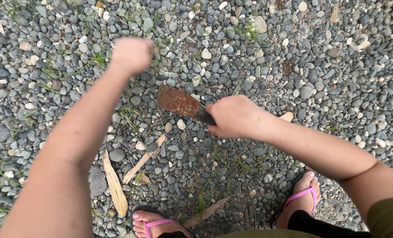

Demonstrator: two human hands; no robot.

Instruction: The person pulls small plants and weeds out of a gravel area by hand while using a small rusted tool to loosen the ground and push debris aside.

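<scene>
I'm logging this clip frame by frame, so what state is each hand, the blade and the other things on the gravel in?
right hand: closed around the handle of the rusty blade
rusty blade: held low over the gravel, pointing left
left hand: blurred, closed in a fist over the gravel
dry leaves: lying flat on the gravel
pink sandals: worn on both feet

Packages: none in view.
Labels: none in view.
Signs: none in view.
Screens: none in view.
</scene>
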